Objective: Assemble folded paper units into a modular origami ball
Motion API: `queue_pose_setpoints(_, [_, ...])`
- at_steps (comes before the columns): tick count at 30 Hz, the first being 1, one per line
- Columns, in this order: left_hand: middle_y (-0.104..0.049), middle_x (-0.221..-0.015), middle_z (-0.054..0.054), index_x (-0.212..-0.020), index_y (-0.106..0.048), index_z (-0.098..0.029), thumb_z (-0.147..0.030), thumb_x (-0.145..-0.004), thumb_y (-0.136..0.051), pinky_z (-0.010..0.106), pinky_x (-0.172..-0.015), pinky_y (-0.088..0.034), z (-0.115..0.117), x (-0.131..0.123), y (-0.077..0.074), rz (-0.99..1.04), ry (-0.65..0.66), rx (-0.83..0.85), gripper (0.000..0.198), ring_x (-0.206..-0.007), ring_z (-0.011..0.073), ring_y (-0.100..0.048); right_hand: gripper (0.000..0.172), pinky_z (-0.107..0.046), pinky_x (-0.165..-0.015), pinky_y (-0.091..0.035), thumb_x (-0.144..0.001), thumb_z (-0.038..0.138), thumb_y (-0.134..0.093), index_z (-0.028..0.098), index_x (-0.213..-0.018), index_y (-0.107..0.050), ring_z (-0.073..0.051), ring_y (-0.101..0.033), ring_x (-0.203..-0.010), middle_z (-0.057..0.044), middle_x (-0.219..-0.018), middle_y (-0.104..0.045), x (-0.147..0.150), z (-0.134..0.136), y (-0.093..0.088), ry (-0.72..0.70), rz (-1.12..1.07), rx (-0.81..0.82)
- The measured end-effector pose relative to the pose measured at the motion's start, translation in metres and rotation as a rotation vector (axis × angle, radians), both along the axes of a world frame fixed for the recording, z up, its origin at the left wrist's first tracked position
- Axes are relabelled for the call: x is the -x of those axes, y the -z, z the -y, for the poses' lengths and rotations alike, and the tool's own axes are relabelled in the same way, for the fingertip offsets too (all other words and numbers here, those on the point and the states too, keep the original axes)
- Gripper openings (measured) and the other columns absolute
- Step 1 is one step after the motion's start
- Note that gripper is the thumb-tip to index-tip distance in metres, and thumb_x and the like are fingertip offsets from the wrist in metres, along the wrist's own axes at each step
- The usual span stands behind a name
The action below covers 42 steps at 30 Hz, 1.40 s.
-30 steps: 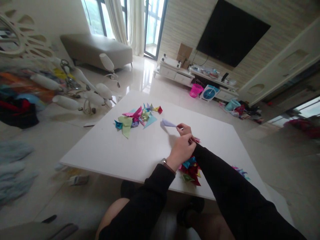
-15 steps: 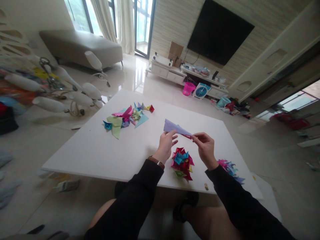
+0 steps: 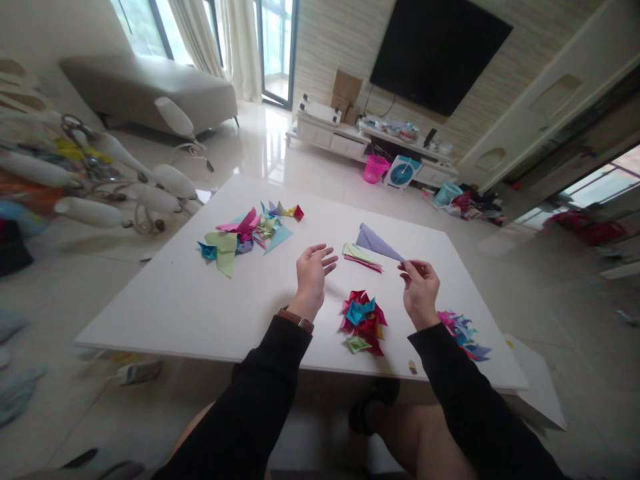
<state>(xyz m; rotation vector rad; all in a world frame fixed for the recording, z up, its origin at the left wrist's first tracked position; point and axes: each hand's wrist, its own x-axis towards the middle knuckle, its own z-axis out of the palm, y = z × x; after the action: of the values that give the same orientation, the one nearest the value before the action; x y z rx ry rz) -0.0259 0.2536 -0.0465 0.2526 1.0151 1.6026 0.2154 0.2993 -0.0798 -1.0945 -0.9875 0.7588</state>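
Observation:
A folded purple paper (image 3: 378,243), long and narrow with a wide far end, is pinched at its near right tip by my right hand (image 3: 420,287). My left hand (image 3: 312,280) hovers over the table with its fingers apart and nothing in them. Between the hands lies a small stack of folded papers (image 3: 361,256), green on top with pink and red below. Nearer to me sits a pile of folded paper pieces (image 3: 365,323), mostly red with blue and green ones.
On the white table (image 3: 150,300), another heap of colourful folded papers (image 3: 245,233) lies at the far left. A pink and blue paper pile (image 3: 465,335) sits beside my right forearm. A small yellow and dark item (image 3: 413,367) rests at the near edge.
My left hand has let go of the purple paper and moved left. My right hand has carried the paper right, uncovering the stack of folded papers beneath.

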Motion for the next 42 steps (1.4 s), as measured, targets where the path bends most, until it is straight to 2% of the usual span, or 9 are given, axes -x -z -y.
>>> queue_pose_setpoints(6, [-0.069, -0.114, 0.011, -0.096, -0.061, -0.016, -0.011, -0.075, -0.054, 0.028, -0.067, -0.054, 0.002, 0.002, -0.008, -0.005, 0.039, 0.043, 0.022, -0.077, 0.0163, -0.071, 0.037, -0.021, -0.058, -0.043, -0.06, 0.038, -0.083, 0.019, -0.086, -0.063, -0.013, -0.066, -0.069, 0.002, -0.076, -0.068, -0.034, -0.033, 0.033, 0.154, 0.082, 0.133])
queue_pose_setpoints(11, [-0.066, -0.111, 0.009, -0.091, -0.06, -0.016, -0.013, -0.074, -0.053, 0.027, -0.065, -0.052, 0.005, -0.002, -0.009, -0.011, 0.09, 0.031, 0.018, -0.076, 0.0158, -0.07, 0.039, -0.021, -0.056, -0.04, -0.058, 0.04, -0.077, 0.019, -0.087, -0.062, -0.013, -0.062, -0.069, -0.001, -0.078, -0.069, -0.024, -0.065, 0.053, 0.122, 0.176, 0.225])
queue_pose_setpoints(17, [-0.066, -0.109, 0.008, -0.086, -0.06, -0.016, -0.015, -0.073, -0.054, 0.026, -0.064, -0.05, 0.005, 0.001, -0.009, -0.011, 0.11, 0.03, 0.015, -0.075, 0.015, -0.069, 0.031, -0.026, -0.062, -0.046, -0.059, 0.038, -0.071, 0.019, -0.08, -0.061, -0.016, -0.063, -0.073, -0.004, -0.078, -0.07, -0.007, -0.104, 0.075, 0.088, 0.265, 0.28])
queue_pose_setpoints(23, [-0.067, -0.106, 0.008, -0.085, -0.06, -0.016, -0.014, -0.072, -0.053, 0.026, -0.064, -0.049, 0.003, 0.003, -0.009, -0.006, 0.122, 0.04, 0.015, -0.075, 0.0152, -0.069, 0.023, -0.032, -0.071, -0.05, -0.057, 0.036, -0.072, 0.019, -0.07, -0.062, -0.021, -0.064, -0.075, -0.005, -0.073, -0.069, -0.011, -0.112, 0.097, 0.097, 0.452, 0.349])
queue_pose_setpoints(29, [-0.068, -0.103, 0.008, -0.083, -0.06, -0.017, -0.016, -0.073, -0.053, 0.026, -0.064, -0.049, 0.005, 0.004, -0.011, 0.002, 0.137, 0.035, 0.013, -0.075, 0.0157, -0.069, 0.019, -0.037, -0.082, -0.049, -0.063, 0.035, -0.069, 0.02, -0.072, -0.064, -0.023, -0.063, -0.079, -0.008, -0.081, -0.071, -0.02, -0.107, 0.094, 0.134, 0.675, 0.372])
queue_pose_setpoints(33, [-0.068, -0.104, 0.008, -0.084, -0.06, -0.017, -0.016, -0.073, -0.054, 0.026, -0.066, -0.049, 0.007, 0.004, -0.012, 0.009, 0.142, 0.025, 0.013, -0.075, 0.0155, -0.069, 0.015, -0.037, -0.084, -0.049, -0.066, 0.031, -0.062, 0.02, -0.075, -0.064, -0.023, -0.062, -0.078, -0.008, -0.084, -0.072, -0.02, -0.106, 0.088, 0.136, 0.754, 0.369])
queue_pose_setpoints(38, [-0.069, -0.105, 0.008, -0.084, -0.059, -0.017, -0.016, -0.074, -0.054, 0.027, -0.066, -0.049, 0.009, 0.005, -0.014, 0.023, 0.156, 0.019, 0.012, -0.073, 0.0152, -0.069, 0.023, -0.038, -0.089, -0.05, -0.067, 0.03, -0.057, 0.018, -0.085, -0.066, -0.023, -0.062, -0.083, -0.01, -0.091, -0.07, -0.016, -0.106, 0.081, 0.134, 0.799, 0.346])
queue_pose_setpoints(42, [-0.07, -0.107, 0.009, -0.093, -0.059, -0.017, -0.015, -0.075, -0.053, 0.026, -0.065, -0.049, 0.009, 0.007, -0.014, 0.045, 0.144, 0.03, 0.02, -0.072, 0.0148, -0.069, 0.027, -0.04, -0.096, -0.049, -0.069, 0.029, -0.055, 0.017, -0.09, -0.067, -0.024, -0.062, -0.092, -0.01, -0.093, -0.068, 0.0, -0.108, 0.075, 0.093, 0.831, 0.306])
